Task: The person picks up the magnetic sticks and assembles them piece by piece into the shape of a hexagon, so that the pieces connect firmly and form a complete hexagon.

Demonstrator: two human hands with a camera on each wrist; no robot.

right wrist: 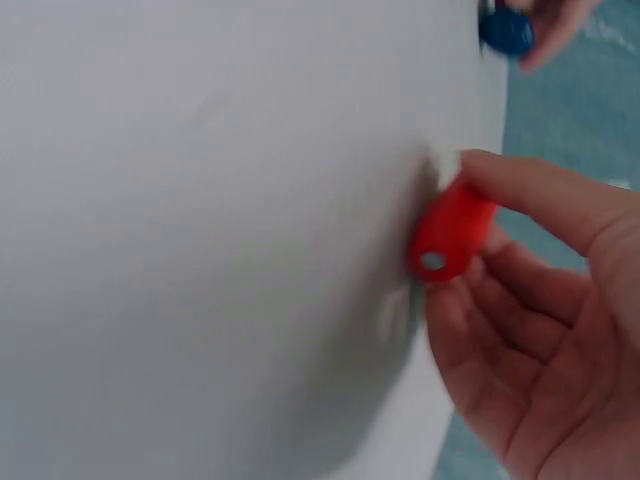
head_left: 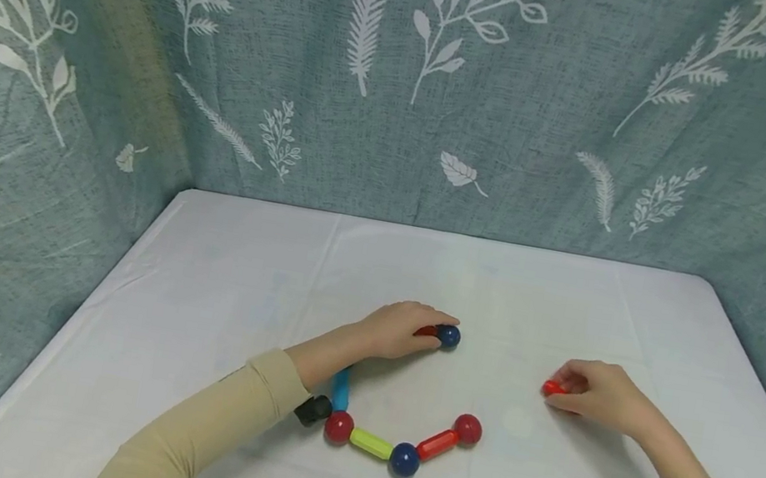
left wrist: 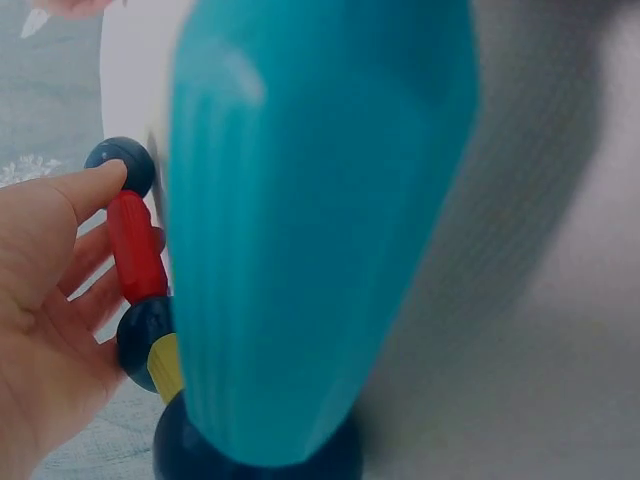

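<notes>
A chain of magnetic sticks and balls curves over the white table. My left hand (head_left: 401, 331) holds its far end; there the thumb presses a dark blue ball (left wrist: 122, 165), with fingers behind the red stick (left wrist: 137, 245). A yellow stick (left wrist: 165, 365) and a large light blue stick (left wrist: 320, 230) follow in the left wrist view. In the head view the chain runs on through a red ball (head_left: 339, 428), a lime stick (head_left: 371, 443), a blue ball (head_left: 404, 460) and a red stick (head_left: 437, 445) to another red ball (head_left: 468, 429). My right hand (head_left: 597, 391) pinches a loose red stick (right wrist: 452, 232) with a round metallic end.
The white table (head_left: 237, 248) has a leaf-patterned blue-green curtain (head_left: 382, 154) behind and beside it. Black wrist cameras sit under both sleeves, the left one (head_left: 313, 411) right next to the chain's red ball.
</notes>
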